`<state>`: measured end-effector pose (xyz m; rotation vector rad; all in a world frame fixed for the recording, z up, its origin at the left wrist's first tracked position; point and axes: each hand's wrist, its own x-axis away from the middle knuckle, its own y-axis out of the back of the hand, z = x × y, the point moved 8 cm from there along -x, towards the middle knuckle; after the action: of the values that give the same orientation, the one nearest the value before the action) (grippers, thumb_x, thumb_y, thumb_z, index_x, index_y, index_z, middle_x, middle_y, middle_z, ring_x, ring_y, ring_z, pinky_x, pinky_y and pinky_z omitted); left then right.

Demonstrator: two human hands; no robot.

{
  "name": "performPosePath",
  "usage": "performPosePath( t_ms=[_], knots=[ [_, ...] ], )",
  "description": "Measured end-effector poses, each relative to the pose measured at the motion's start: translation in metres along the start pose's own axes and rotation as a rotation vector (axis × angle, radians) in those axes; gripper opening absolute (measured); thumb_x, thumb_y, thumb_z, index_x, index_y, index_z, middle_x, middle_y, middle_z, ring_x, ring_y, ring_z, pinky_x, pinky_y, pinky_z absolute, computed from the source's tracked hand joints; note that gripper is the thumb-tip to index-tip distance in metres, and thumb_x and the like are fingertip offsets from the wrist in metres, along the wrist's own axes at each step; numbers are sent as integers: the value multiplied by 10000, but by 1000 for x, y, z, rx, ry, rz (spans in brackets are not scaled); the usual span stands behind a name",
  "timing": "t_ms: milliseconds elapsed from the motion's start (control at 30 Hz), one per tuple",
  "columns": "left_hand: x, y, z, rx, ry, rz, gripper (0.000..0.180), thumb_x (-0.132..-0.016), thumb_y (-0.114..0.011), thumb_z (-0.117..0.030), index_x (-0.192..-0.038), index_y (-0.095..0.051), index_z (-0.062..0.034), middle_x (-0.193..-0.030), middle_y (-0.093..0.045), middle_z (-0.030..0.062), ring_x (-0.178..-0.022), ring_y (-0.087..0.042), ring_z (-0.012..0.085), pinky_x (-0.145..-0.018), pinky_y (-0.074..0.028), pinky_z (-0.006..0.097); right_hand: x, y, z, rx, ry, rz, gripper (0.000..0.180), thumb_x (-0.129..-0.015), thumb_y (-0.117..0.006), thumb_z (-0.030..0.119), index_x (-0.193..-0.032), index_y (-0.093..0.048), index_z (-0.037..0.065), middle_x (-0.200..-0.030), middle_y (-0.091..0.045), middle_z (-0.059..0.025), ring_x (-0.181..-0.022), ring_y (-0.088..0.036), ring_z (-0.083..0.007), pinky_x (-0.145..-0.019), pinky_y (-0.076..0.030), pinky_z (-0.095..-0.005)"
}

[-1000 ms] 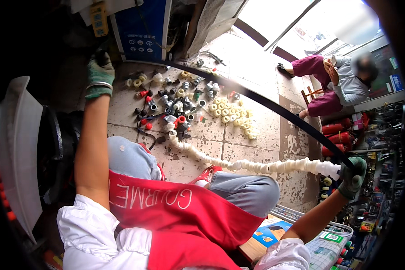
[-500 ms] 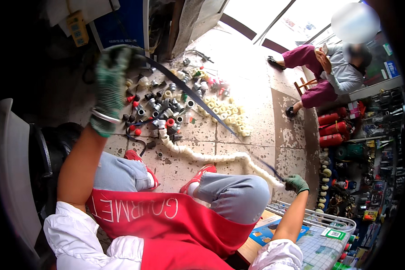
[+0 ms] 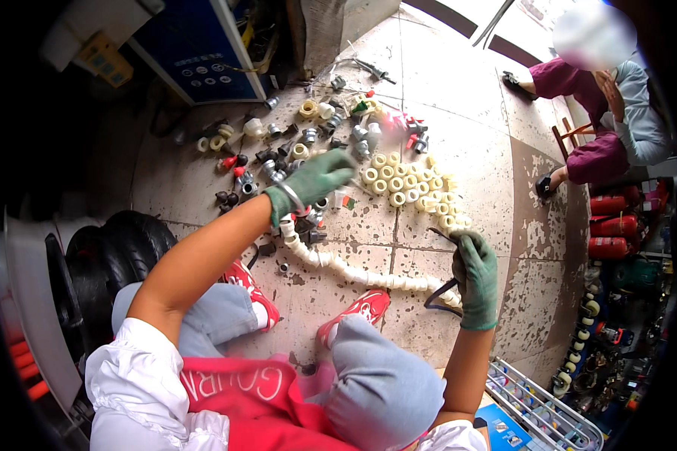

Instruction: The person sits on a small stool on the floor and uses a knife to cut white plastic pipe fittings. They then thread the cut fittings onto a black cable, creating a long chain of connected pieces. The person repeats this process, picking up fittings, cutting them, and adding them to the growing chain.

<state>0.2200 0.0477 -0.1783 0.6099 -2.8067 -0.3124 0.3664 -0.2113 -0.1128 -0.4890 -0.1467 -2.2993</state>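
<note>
My right hand [image 3: 475, 274], in a green work glove, is closed on a dark strap [image 3: 442, 292]. The strap bends down from the fingers to the right end of a long row of cream pipe fittings [image 3: 384, 279], which seem threaded on it and curve across the floor. My left hand [image 3: 320, 180], gloved alike, hangs over the left part of a pile of mixed grey, black and red fittings; its fingers are smeared by motion. Just right of it lies a group of loose cream ring-shaped fittings [image 3: 410, 180], apart from the hand.
A seated person [image 3: 632, 120] is at the far right, near red fire extinguishers [image 3: 613, 225] and shelves of hardware. A wire rack [image 3: 541, 406] stands by my right elbow. Black tyre-like rings [image 3: 124, 252] are at my left, and a blue cabinet [image 3: 195, 64] is at the back left.
My left hand has let go of the strap and come right and down over the pile. My right hand, holding the strap's end, has risen. The view has shifted.
</note>
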Motion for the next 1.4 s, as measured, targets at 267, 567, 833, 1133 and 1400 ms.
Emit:
performPosePath(
  t_ms=[267,567,833,1133,1400],
  knots=[
    [16,-5,168,-1105,241,282,264,-857,-538,-297,-971,-630,-77,-895,-645,143,-845,-638,288,-755,-502,406,-25,41,-141,-89,-176,-133,269,-920,-532,149,-1153,-542,15,-792,-651,-57,-449,-376,-14,-397,-305,-166],
    [-69,-122,121,-982,-252,197,261,-796,-637,-239,-1007,-553,-111,-965,-577,107,-820,-621,285,-663,-498,381,-58,49,-207,-174,-289,-250,171,-891,-570,105,-1024,-547,0,-804,-656,-95,-475,-455,-42,-402,-357,-186],
    [-111,-188,152,-1011,-213,-104,478,-765,-601,-82,-1211,-535,-238,-1234,-472,162,-919,-611,312,-752,-528,392,-46,63,-234,-233,-330,-274,196,-890,-574,132,-1040,-553,9,-792,-655,-78,-435,-411,-37,-379,-313,-183],
    [-122,-187,152,-741,-212,-5,180,-822,-578,-156,-1002,-594,-161,-1006,-548,139,-814,-608,332,-704,-514,400,-48,48,-234,-215,-360,-273,195,-888,-585,142,-1037,-568,18,-760,-652,-60,-465,-453,-37,-405,-357,-169],
    [-27,-216,179,1228,614,45,394,-924,-533,-392,-1138,-519,-62,-1046,-601,90,-910,-613,192,-741,-540,323,-40,38,-184,27,-132,-337,109,-847,-611,70,-938,-614,11,-746,-627,-42,-627,-563,-84,-561,-460,-217]
  ],
)
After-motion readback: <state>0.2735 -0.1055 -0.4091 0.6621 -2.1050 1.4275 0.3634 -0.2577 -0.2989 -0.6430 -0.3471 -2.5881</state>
